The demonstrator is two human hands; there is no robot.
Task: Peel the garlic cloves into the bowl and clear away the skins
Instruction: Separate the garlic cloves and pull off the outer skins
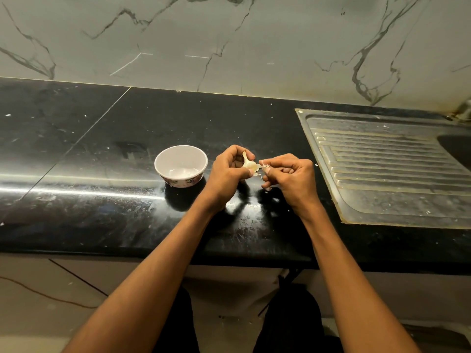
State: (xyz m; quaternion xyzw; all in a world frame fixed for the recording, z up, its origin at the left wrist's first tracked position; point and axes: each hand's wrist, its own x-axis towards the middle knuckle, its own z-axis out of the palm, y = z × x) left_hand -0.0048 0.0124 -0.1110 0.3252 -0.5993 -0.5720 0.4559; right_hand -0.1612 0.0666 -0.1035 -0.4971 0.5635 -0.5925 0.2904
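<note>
You see a black table, a steel sink drainboard at right, and a marble-veined wall behind.

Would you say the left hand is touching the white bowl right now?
Apart. In the head view a strip of dark counter shows between the left hand, which holds the garlic, and the bowl.

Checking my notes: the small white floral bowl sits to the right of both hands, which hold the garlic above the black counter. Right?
Not quite. In the head view the small white floral bowl sits left of both hands, beside the left hand; the rest holds.
</note>
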